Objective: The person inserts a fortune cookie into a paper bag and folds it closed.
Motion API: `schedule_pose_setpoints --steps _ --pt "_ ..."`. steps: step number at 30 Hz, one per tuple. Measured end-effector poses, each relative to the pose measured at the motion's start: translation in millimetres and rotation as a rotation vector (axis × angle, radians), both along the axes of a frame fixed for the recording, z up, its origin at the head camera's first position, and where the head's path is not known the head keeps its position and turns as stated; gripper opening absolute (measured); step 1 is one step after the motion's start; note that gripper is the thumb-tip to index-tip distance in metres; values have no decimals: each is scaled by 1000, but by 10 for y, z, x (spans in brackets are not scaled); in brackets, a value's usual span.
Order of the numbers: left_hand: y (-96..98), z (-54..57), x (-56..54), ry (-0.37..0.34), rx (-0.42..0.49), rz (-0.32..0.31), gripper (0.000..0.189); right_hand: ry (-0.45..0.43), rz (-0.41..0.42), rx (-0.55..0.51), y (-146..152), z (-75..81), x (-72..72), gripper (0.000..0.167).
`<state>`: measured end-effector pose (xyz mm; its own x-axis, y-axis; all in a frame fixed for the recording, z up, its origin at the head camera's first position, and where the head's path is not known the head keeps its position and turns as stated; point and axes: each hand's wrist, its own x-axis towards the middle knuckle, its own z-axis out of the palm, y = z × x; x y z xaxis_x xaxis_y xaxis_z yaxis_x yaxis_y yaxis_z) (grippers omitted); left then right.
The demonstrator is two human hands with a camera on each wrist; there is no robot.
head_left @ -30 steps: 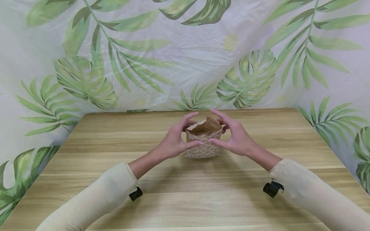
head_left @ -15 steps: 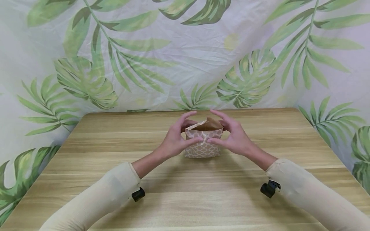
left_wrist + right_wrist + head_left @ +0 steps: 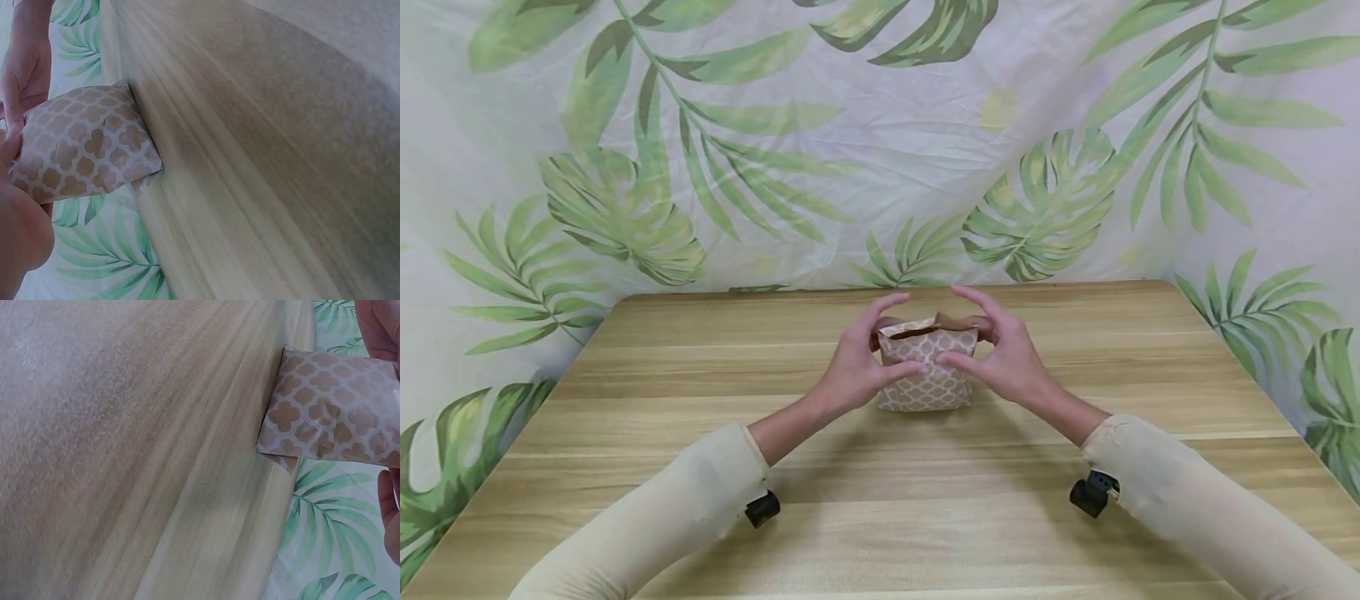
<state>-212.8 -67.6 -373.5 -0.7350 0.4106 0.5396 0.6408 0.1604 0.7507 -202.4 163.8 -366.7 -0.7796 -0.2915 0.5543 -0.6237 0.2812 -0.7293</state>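
A small brown paper bag (image 3: 925, 387) with a white lattice print stands upright on the table, its top edge narrowed to a slit. My left hand (image 3: 857, 362) grips its left side, thumb across the front and other fingers behind. On the right side my right hand (image 3: 1011, 358) holds it the same way, the two thumb tips close together. The left wrist view shows the bag's printed front (image 3: 87, 144) and bottom edge against the wood. In the right wrist view the bag (image 3: 331, 412) appears again, with parts of the hands at the frame's edge. Its inside is hidden.
The wooden table (image 3: 880, 517) extends all round the bag. A leaf-printed cloth (image 3: 895, 150) hangs behind its far edge and along both sides. Black wrist cameras sit under both cream sleeves (image 3: 655, 500).
The bag's wide mouth has narrowed to a thin slit as its back flap came down and its front wall rose straighter. Both hands stay in place on its sides.
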Motion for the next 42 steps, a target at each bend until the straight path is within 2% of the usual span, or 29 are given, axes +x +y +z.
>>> schedule_pose_setpoints --steps 6,11,20,24,32,42 --pt "33 23 5 -131 67 6 85 -12 -13 -35 -9 -25 -7 87" --pt "59 37 12 -243 123 12 81 -55 -2 -89 -21 -39 -18 86" --pt "106 79 19 -381 176 70 80 -102 -28 -110 -50 -27 -9 85" --pt "130 90 14 -404 166 111 80 -107 -39 -109 -59 -21 -12 84" --pt "148 85 7 -412 190 155 78 -132 -30 -114 -69 -18 -24 81" --pt "158 94 8 -449 200 165 75 -187 -8 -144 -74 10 -17 75"
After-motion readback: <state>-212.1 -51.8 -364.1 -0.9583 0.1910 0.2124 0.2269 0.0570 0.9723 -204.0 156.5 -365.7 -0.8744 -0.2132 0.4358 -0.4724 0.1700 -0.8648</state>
